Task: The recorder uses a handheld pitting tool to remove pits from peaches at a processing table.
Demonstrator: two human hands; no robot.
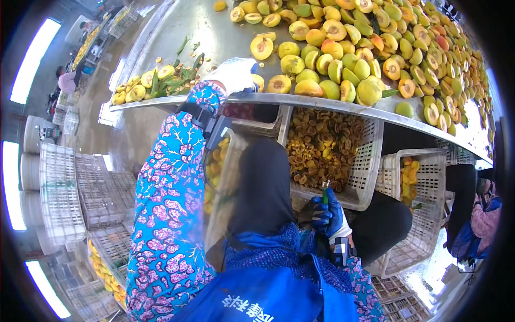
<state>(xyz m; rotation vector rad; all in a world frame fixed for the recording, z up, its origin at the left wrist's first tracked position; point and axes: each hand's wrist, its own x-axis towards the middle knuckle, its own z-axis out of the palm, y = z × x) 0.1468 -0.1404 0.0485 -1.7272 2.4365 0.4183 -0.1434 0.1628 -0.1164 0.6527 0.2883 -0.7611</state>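
My left hand point(235, 76), in a white glove with blue on the fingers, rests at the near edge of the metal table point(193, 34). Its fingers are mostly hidden, so their grip is unclear; a yellow peach half point(258, 82) lies right against them. Held low over my lap, my right hand point(330, 215) wears a blue-coated glove. It is closed around the green handle of a small tool point(325, 195) with a metal tip pointing up. A large heap of halved peaches point(354, 52) covers the table's middle and right, many with cut faces showing.
Beneath the table edge stands a plastic crate point(368, 161) of brown pits and scraps. Crates of yellow fruit flank my legs, one left point(215, 173), one right point(430, 181). Leaves and bits point(181, 78) lie at the table's left corner. A person point(483, 217) sits far right.
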